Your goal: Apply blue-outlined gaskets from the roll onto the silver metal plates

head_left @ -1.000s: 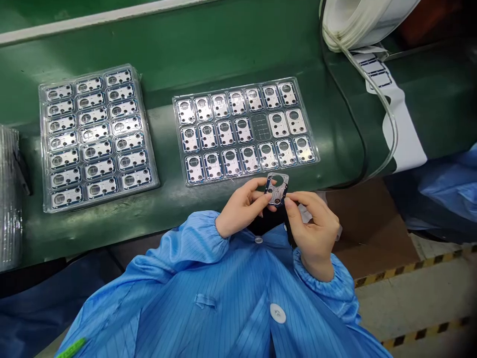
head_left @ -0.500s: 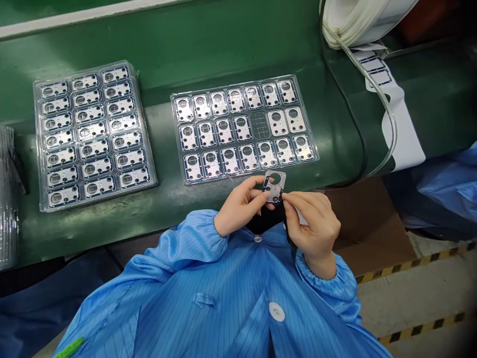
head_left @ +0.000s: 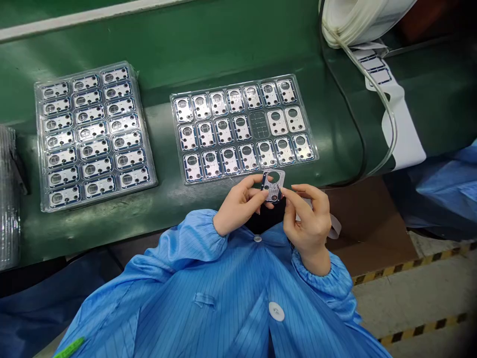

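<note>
Centre of frame, above chest: left hand (head_left: 238, 205) grips metal plate (head_left: 273, 185) by left edge. Right hand (head_left: 309, 221) has eased off, fingers (head_left: 303, 189) lifted, thumb (head_left: 287, 211) just beside plate, contact unclear. Hands close together. Plate sits just below tray (head_left: 312, 139), whose middle row shows one vacant pocket (head_left: 259, 124).
</note>
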Action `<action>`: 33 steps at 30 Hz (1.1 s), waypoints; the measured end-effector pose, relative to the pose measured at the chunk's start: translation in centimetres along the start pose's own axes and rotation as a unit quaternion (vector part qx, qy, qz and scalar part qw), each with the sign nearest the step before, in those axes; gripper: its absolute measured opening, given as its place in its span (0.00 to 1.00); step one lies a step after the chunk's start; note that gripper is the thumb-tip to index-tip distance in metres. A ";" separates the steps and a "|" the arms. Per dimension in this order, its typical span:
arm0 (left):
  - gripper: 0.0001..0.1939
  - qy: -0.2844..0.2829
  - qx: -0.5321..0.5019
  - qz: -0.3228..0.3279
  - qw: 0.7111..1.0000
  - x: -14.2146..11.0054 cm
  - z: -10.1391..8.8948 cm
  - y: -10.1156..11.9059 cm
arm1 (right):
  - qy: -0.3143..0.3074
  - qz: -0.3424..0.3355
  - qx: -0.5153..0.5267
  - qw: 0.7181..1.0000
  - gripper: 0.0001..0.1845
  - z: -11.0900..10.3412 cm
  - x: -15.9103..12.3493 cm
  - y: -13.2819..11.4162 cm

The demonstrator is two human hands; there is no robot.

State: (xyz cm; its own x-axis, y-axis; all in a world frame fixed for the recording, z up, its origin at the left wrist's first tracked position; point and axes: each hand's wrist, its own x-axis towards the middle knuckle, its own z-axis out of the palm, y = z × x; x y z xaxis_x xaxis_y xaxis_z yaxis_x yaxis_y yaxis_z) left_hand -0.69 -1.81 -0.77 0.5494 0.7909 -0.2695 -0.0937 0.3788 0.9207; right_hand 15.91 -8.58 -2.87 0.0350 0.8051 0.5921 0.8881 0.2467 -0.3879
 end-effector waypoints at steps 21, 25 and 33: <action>0.23 -0.016 0.012 0.000 1.000 -0.1 0.0 0.1 | 0.017 0.192 0.195 0.962 0.06 0.2 1.1 0.3; 0.22 -0.013 0.035 0.000 0.999 -0.1 0.2 0.1 | 0.020 0.193 0.194 0.962 0.05 -0.1 2.0 0.0; 0.21 -0.010 0.069 0.004 0.998 -0.3 0.3 -0.2 | -0.009 0.204 0.204 0.957 0.03 -0.4 3.3 -0.3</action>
State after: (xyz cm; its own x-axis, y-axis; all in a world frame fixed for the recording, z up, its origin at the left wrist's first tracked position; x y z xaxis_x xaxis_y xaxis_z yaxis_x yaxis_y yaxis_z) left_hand -0.54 -2.22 -0.75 0.5654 0.7838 -0.2568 0.0159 0.3009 0.9535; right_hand 15.95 -6.28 -0.51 0.3294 0.8876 0.3219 0.5484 0.0977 -0.8305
